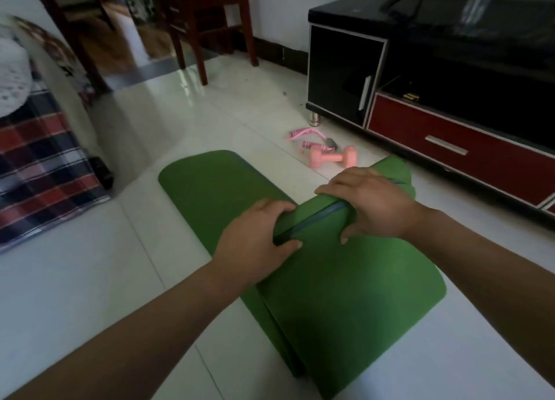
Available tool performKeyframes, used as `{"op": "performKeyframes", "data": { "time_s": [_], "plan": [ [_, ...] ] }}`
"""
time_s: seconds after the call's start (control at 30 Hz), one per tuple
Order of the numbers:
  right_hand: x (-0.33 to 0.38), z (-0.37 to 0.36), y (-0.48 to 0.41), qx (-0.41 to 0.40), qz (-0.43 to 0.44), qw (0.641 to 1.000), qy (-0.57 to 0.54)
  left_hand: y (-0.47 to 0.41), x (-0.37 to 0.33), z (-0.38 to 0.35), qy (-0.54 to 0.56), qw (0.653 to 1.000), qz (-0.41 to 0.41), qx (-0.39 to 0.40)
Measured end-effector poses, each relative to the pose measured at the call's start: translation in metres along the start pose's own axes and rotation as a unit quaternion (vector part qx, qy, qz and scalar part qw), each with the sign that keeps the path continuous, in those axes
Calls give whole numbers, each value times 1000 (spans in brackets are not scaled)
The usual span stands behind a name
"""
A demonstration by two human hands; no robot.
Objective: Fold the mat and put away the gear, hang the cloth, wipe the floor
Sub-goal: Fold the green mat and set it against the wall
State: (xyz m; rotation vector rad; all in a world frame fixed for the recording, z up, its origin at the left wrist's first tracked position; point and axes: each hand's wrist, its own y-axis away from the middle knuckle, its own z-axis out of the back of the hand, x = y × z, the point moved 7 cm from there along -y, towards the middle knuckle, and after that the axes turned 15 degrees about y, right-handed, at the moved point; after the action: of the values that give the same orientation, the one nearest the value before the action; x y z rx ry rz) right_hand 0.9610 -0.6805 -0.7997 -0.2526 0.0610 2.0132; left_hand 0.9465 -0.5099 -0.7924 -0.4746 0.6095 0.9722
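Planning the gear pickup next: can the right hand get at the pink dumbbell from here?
Probably yes, once freed. The right hand grips the mat now; the pink dumbbell lies on bare floor just beyond it, with nothing standing between them.

The green mat (pixel 336 303) at lower centre looks like matt, soft foam. The white floor tiles (pixel 90 294) are glossy and mirror the light. The pink dumbbell (pixel 332 158) at centre right looks smooth and matt. The cabinet (pixel 450 78) at upper right has glossy black and red fronts with a shiny metal foot (pixel 314 119). The chair (pixel 204 21) at top is dark polished wood; at left hangs checked woven cloth (pixel 42 171).
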Motion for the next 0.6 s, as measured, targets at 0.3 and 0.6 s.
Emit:
{"op": "performKeyframes", "data": {
  "time_s": [0.3,0.6],
  "plan": [
    [9,-57,-21,-41,-32,998,-41,-3,72,0,-58,992,106,-39],
    [39,-184,28,112,-102,971,-183,-8,118,-61,-218,965,113,89]
  ]
}}
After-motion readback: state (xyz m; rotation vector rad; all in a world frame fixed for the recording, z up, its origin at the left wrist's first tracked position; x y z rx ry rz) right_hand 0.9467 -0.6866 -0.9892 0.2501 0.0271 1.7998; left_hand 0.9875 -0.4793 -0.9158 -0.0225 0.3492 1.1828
